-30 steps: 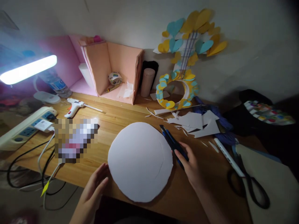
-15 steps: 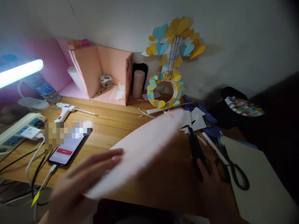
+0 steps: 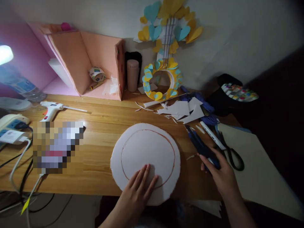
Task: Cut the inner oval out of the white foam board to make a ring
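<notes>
Half a second earlier the disc (image 3: 147, 145) was tipped up on edge, blurred, with the left hand (image 3: 137, 190) at its near left rim; now it lay flat on the table (image 3: 99, 133). A second earlier it had also lain flat, but with a face up that bore only a curved slit at the right; the face now up carried a brown ring (image 3: 174, 155). The left hand had come from the rim onto that face, and the cutter (image 3: 203, 148), beside the disc's right rim a second before, stood farther off to the right.

The disc, being round, showed no long axis; its ringed face looked up and its near rim seemed to reach just past the table's edge. The cutter's long axis ran aslant, its tip away from the person and to the left, towards the scraps (image 3: 179, 109), its butt near and to the right. Whether the blade was out I could not tell.

The disc lay under the left hand, which was open, fingers loosely spread and pressed on the near part, gripping nothing. The right hand (image 3: 222, 174) was closed round the cutter's handle, apart from the disc, with a sliver (image 3: 192, 157) between them and the scissors (image 3: 234, 158) just beyond
</notes>
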A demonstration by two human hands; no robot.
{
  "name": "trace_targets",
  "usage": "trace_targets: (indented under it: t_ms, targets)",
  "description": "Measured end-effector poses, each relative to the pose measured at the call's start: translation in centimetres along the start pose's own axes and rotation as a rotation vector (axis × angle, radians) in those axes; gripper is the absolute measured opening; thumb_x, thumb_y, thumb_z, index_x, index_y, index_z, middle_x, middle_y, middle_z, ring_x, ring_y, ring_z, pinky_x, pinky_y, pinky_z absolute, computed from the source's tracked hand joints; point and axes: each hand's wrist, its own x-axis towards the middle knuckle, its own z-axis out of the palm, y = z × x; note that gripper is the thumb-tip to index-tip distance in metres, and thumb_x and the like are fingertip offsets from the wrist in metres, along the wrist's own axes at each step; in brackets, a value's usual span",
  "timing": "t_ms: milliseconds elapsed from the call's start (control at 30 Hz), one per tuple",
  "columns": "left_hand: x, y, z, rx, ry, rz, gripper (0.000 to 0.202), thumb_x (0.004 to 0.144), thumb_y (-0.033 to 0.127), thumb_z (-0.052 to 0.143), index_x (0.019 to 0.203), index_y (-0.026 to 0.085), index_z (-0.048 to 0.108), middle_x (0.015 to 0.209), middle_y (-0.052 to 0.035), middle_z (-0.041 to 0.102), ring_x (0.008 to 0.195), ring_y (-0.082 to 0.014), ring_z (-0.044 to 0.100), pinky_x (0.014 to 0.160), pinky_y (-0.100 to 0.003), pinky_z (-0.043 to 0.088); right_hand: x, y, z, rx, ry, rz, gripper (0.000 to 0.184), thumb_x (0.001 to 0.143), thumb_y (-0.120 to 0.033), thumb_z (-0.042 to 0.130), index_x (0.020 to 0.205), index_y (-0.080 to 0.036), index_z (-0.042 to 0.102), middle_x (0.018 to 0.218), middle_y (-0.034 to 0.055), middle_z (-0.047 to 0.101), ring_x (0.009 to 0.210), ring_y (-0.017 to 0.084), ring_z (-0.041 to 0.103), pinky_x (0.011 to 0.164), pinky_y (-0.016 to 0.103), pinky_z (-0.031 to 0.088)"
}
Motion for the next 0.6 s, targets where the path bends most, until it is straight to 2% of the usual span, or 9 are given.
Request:
trace_targets:
  t_ms: [100,200,267,367,533,600]
  targets:
    - [0.1,0.2,0.4,0.021,0.014,0.007,0.055,0.09,0.01,0.038,0.144,0.014,0.031,0.143,-0.0164,0.043,0.131,-0.0265,0.039,0.104,-0.036,0.034,0.3,-1.3,-0.6,-0.1,-0.128,-0.033,0.049,0.079,-0.044,0.062,0.123,-0.025,0.054,0.081,0.0015,0.068,0.057,0.015,0.06,0.059,0.029,0.053]
    - [0.2,0.1,0.5,0.021,0.024,0.006,0.053,0.091,0.011,0.037,0.144,0.015,0.033,0.143,-0.0151,0.043,0.131,-0.0254,0.04,0.104,-0.035,0.034,1.6,-2.6,-0.5,-0.208,-0.238,-0.184,0.044,0.081,-0.042,0.06,0.123,-0.028,0.056,0.099,0.0033,0.069,0.067,0.016,0.065,0.07,0.033,0.055]
    - [0.2,0.0,0.5,0.019,0.028,0.006,0.052,0.091,0.012,0.038,0.143,0.017,0.035,0.143,-0.0131,0.044,0.13,-0.024,0.041,0.104,-0.034,0.033,2.9,-3.6,0.0,-0.279,-0.317,-0.31,0.041,0.083,-0.038,0.059,0.123,-0.03,0.056,0.114,0.0029,0.066,0.086,0.021,0.067,0.082,0.037,0.054]
    - [0.2,0.1,0.4,0.013,0.044,-0.005,0.05,0.092,0.013,0.038,0.142,0.018,0.037,0.141,-0.0119,0.046,0.129,-0.0232,0.042,0.104,-0.034,0.034,5.0,-5.7,1.2,-0.33,-0.439,-0.482,0.04,0.085,-0.031,0.055,0.125,-0.032,0.056,0.123,0.0005,0.063,0.112,0.024,0.059,0.098,0.042,0.046]
    - [0.4,1.3,0.6,0.017,0.064,-0.007,0.047,0.091,0.021,0.045,0.138,0.016,0.043,0.135,-0.0138,0.053,0.125,-0.025,0.047,0.101,-0.035,0.036,8.1,-8.8,2.9,-0.372,-0.628,-0.634,0.041,0.084,-0.025,0.056,0.124,-0.033,0.058,0.125,-0.0025,0.062,0.116,0.021,0.057,0.102,0.04,0.042]
    - [0.4,1.8,0.7,0.005,0.05,-0.031,0.052,0.089,0.032,0.053,0.137,0.015,0.043,0.134,-0.0154,0.054,0.123,-0.0267,0.049,0.1,-0.036,0.037,8.9,-9.3,3.1,-0.402,-0.68,-0.654,0.042,0.084,-0.025,0.056,0.125,-0.035,0.057,0.126,-0.0037,0.061,0.115,0.021,0.057,0.101,0.038,0.043]
